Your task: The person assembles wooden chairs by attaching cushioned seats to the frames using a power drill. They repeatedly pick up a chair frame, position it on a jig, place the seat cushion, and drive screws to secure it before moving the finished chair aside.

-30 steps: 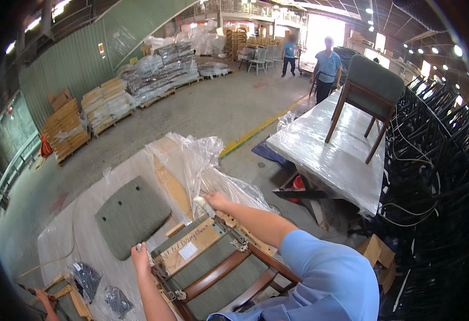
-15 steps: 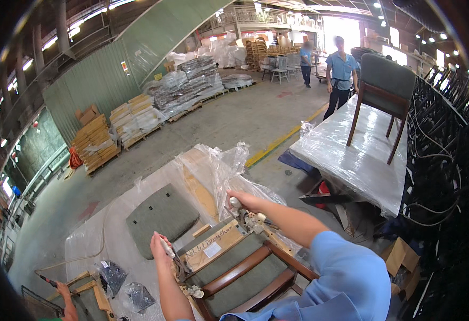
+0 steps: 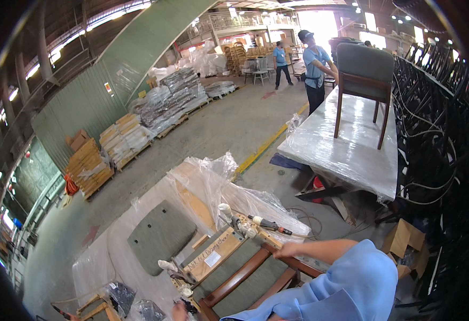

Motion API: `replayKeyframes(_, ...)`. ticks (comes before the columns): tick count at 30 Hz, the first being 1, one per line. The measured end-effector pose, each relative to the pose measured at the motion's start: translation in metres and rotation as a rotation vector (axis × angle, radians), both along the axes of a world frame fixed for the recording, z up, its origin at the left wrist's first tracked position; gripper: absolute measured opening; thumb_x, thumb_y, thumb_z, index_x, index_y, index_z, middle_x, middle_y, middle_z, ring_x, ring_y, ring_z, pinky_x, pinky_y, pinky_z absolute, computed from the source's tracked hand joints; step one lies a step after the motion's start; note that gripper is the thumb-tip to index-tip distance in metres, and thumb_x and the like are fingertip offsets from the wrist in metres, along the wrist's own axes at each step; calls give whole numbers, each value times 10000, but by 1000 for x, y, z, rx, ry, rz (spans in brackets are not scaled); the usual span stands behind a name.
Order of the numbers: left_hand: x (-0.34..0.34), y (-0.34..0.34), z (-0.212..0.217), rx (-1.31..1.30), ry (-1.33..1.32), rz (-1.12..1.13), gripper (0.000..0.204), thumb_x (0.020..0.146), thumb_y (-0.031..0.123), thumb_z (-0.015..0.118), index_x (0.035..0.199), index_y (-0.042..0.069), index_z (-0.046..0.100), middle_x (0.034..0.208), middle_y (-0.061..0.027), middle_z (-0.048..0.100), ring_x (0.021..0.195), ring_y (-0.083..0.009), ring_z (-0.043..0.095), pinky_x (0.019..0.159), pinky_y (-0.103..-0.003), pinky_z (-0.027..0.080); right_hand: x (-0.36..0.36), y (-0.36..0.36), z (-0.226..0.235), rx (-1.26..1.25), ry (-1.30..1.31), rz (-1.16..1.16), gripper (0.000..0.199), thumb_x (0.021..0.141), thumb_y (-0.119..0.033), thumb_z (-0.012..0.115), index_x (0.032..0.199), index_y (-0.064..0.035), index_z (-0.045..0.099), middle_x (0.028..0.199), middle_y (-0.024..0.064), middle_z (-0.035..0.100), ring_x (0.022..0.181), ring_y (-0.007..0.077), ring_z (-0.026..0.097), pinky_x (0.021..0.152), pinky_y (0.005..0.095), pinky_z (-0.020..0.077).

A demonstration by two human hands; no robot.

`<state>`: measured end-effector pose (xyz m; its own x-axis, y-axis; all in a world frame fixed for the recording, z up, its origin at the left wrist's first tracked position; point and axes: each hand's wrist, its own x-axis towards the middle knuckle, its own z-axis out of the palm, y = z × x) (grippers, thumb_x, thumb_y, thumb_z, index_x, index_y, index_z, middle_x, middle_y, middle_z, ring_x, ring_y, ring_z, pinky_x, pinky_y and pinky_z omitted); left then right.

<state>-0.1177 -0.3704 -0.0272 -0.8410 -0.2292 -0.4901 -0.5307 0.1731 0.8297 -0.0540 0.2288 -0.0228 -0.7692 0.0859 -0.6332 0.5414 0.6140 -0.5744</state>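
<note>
A dark brown wooden chair frame (image 3: 236, 281) with grey upholstered panels lies in a wooden jig (image 3: 213, 250) in front of me. My right hand (image 3: 285, 250) is at the frame's right side rail, its fingers curled over the wood. My left hand (image 3: 180, 311) is low at the frame's left side, blurred, its fingers mostly hidden. Toggle clamps with white handles stand at the jig's two far corners, the left clamp (image 3: 167, 266) and the right clamp (image 3: 225, 211). A power screwdriver (image 3: 270, 224) lies beside the right clamp.
A loose grey padded panel (image 3: 162, 238) lies on the plastic-covered table beyond the jig. Bags of dark parts (image 3: 121, 297) sit at lower left, near another person's tool (image 3: 62, 312). At right, a chair (image 3: 364, 80) stands on a wrapped stack (image 3: 336, 144), with a person (image 3: 314, 69) behind it.
Both my hands have left the clamp handles and come nearer to me, to the chair frame's sides. The handles now stand free. The view has shifted; the person behind the chair reaches toward it.
</note>
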Motion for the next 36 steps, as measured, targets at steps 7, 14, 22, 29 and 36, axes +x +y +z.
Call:
replayKeyframes(7,103,97,8,270,-54,18,338,993,330,607,1123,18,611,937,-139,707,822,-258,716,683,-352,556,-6,-30,-15,-142,-56,-207,273,695,-176,703,879,19,753,785,186,733,773,273,751,671,421,594)
replayKeyframes(14,182,132,54,227,128,-6,328,981,315,618,1112,14,611,920,-141,705,799,-257,715,669,-362,556,-16,-34,-13,-48,204,107,253,813,-146,532,731,-23,737,673,163,693,573,272,685,557,428,539)
replayKeyframes(22,293,210,98,70,116,-142,318,966,298,632,1100,9,611,901,-143,703,772,-257,713,654,-372,556,100,-8,57,-34,119,21,300,814,-111,552,992,23,753,875,194,735,709,314,724,589,438,567)
replayKeyframes(29,395,272,123,-36,55,-262,310,954,283,643,1089,5,611,884,-145,702,749,-257,712,640,-381,556,277,28,65,-71,213,-11,238,776,-93,543,820,68,713,703,191,692,587,314,711,527,460,570)
replayKeyframes(36,515,287,108,-112,-7,-392,303,941,267,655,1078,1,611,867,-147,700,726,-256,711,626,-390,557,500,61,-31,-159,-24,-527,240,781,-85,646,938,95,647,638,139,662,519,219,662,462,379,542)
